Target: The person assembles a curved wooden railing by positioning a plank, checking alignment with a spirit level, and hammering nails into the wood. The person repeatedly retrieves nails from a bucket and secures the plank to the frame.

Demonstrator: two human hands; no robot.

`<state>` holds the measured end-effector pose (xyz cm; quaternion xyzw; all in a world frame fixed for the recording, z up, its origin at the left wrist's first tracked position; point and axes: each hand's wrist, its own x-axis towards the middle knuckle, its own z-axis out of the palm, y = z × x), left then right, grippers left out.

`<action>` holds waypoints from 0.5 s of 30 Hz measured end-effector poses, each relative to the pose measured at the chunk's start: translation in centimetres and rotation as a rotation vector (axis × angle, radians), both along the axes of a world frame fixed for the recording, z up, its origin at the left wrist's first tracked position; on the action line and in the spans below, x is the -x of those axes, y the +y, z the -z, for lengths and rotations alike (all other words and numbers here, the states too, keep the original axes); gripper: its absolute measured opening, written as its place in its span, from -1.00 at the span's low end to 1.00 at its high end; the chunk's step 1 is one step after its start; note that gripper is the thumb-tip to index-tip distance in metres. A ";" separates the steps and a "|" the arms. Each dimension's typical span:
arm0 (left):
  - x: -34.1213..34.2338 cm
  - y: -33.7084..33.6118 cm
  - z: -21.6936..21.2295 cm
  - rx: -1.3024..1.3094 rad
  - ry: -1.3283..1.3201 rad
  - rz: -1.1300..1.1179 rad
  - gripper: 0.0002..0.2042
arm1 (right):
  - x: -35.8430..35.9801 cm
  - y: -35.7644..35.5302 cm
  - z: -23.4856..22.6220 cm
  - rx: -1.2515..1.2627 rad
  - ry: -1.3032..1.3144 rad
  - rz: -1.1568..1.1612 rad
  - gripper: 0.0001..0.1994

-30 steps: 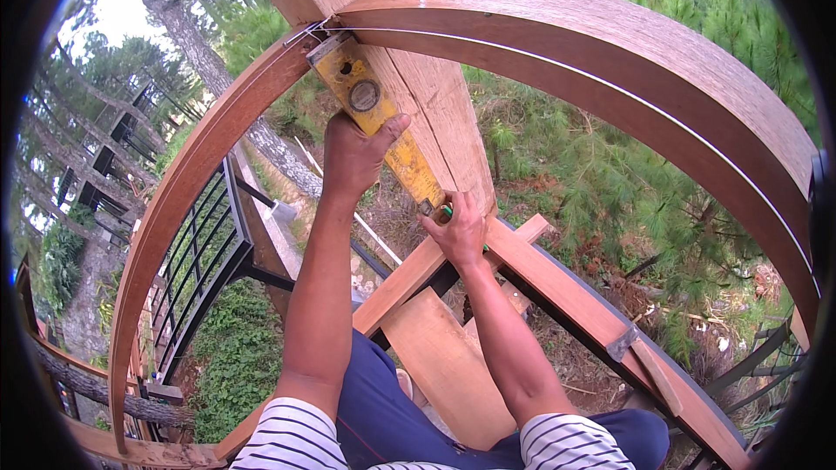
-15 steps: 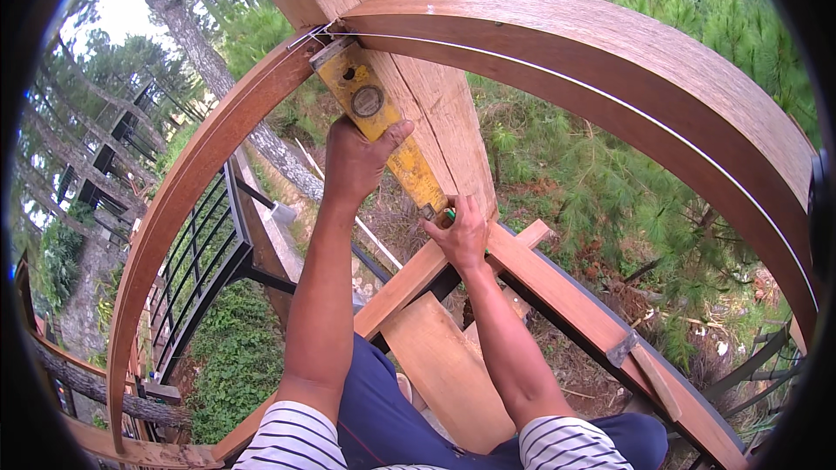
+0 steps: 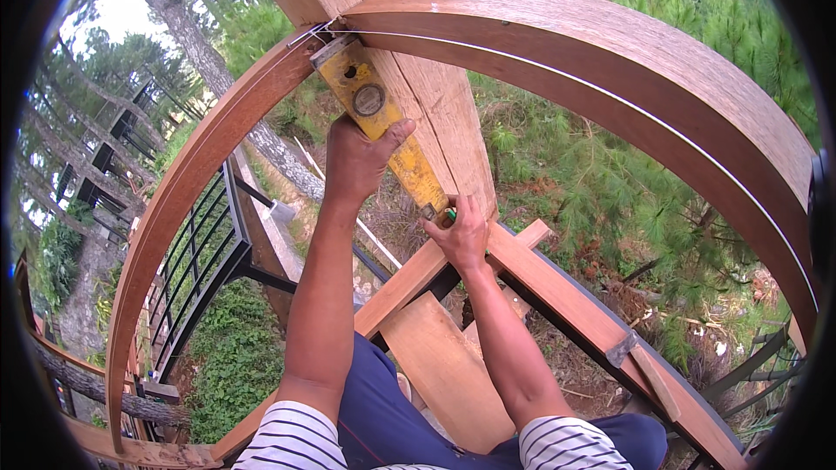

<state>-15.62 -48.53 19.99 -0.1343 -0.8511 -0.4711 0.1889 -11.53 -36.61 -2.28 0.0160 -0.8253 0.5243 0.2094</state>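
Note:
My left hand (image 3: 359,157) is wrapped round the middle of a worn yellow spirit level (image 3: 406,162). The level lies lengthwise along the side of a thick wooden post (image 3: 427,91), its far end just under the joint where the beams meet. At the near end of the level, my right hand (image 3: 463,233) is closed by the post, its fingers pinching a small thing with a green end (image 3: 450,214). Most of that small thing is hidden by the fingers. A white string (image 3: 557,76) runs from the joint along the right-hand beam.
Long wooden beams (image 3: 627,43) run out left and right from the post. On a lower rail (image 3: 557,296) at right rests a hammer (image 3: 640,365). A wooden board (image 3: 448,365) lies below my arms. Black railing (image 3: 205,252), trees and sloping ground are beyond.

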 end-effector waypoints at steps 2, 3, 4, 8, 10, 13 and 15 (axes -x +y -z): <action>0.0 0.0 0.0 -0.001 0.012 0.000 -0.77 | 0.0 0.0 0.1 0.001 0.007 0.002 -0.43; 0.0 0.0 0.1 -0.011 0.026 0.003 -0.77 | 0.0 -0.1 0.0 0.001 0.011 0.003 -0.43; 0.0 0.1 0.1 -0.020 0.040 0.005 -0.77 | 0.0 -0.1 0.0 0.001 0.008 0.001 -0.43; -0.2 0.0 -0.1 0.008 0.022 -0.002 -0.76 | -0.1 -0.1 -0.1 0.003 -0.002 -0.008 -0.43; -0.1 0.0 0.1 0.002 0.027 0.007 -0.76 | -0.2 0.0 -0.2 0.005 -0.007 -0.010 -0.43; -0.1 0.0 0.1 -0.002 0.028 0.018 -0.76 | -0.2 0.0 -0.2 0.012 -0.012 -0.010 -0.44; -0.1 0.0 0.0 0.008 0.028 0.020 -0.76 | -0.1 0.1 -0.2 0.018 -0.011 -0.014 -0.44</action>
